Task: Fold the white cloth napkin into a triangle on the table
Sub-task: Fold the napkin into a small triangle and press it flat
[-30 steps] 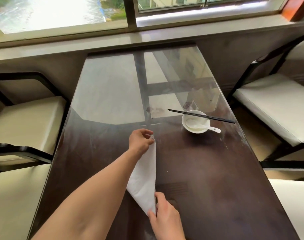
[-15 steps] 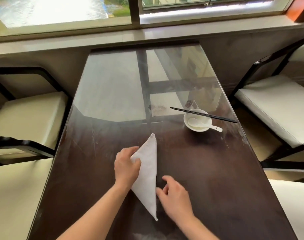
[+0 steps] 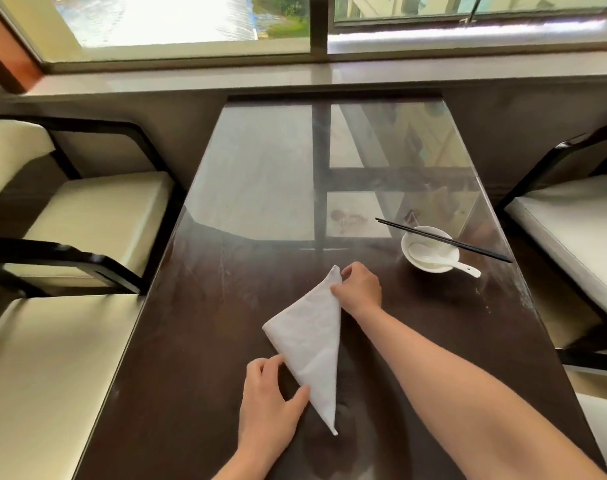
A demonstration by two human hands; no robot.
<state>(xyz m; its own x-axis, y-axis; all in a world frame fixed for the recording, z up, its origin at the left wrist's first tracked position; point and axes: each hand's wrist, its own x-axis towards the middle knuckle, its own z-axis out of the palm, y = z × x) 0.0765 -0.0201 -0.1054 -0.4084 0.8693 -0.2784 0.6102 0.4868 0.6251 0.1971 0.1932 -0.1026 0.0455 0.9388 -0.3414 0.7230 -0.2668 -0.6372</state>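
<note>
The white cloth napkin (image 3: 310,344) lies flat on the dark table (image 3: 433,341) as a long triangle, with one tip pointing away from me and one towards me. My right hand (image 3: 359,289) is at the far tip, and its fingertips pinch the napkin's right edge there. My left hand (image 3: 267,396) rests on the table at the lower left edge. Its fingers are spread, and its thumb and index finger touch the cloth.
A white bowl (image 3: 430,249) holding a white spoon (image 3: 468,270) stands at the right, with black chopsticks (image 3: 444,240) laid across it. Cream-cushioned chairs (image 3: 94,216) flank the table on both sides. A window sill (image 3: 329,76) runs beyond the far end.
My right hand went from the near tip up to the far tip and took hold of the edge. My left hand slid down from the left corner to the lower left edge.
</note>
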